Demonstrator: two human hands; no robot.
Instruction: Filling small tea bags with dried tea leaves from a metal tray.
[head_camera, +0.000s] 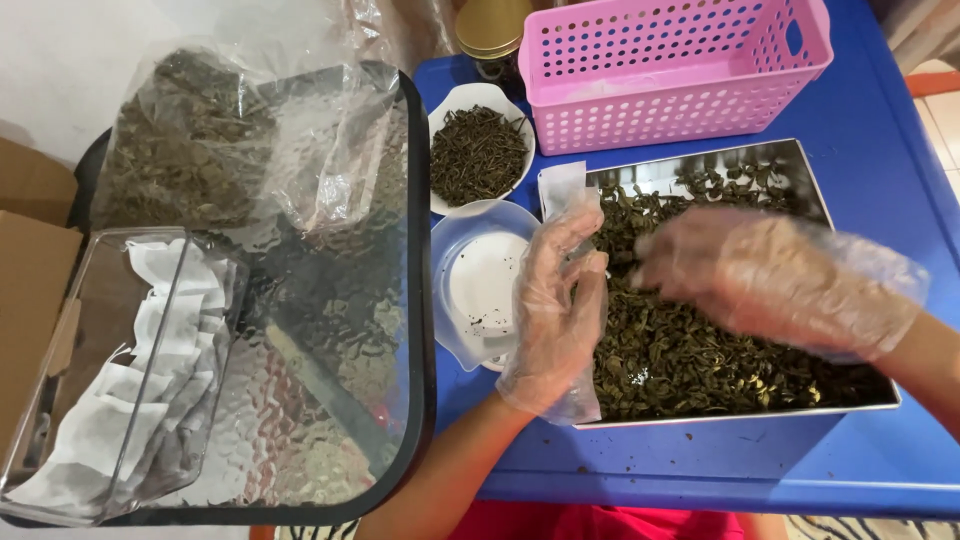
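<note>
Steel tray (800, 160) seen full of dried leaves (700, 360); small sachet (562, 187) pinched by left hand (555, 310) fingers; right hand (780, 280) blurred, fingers half-curled over leaves; clear box (60, 400) partly filled with sachets.

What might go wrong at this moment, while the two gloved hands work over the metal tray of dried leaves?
1. The metal tray is heaped with dried leaves, and the right hand looks blurred, perhaps from motion, so leaves may spill onto the blue table.
2. The left hand seems to hold a small white bag; the loose glove may let it slip.
</note>
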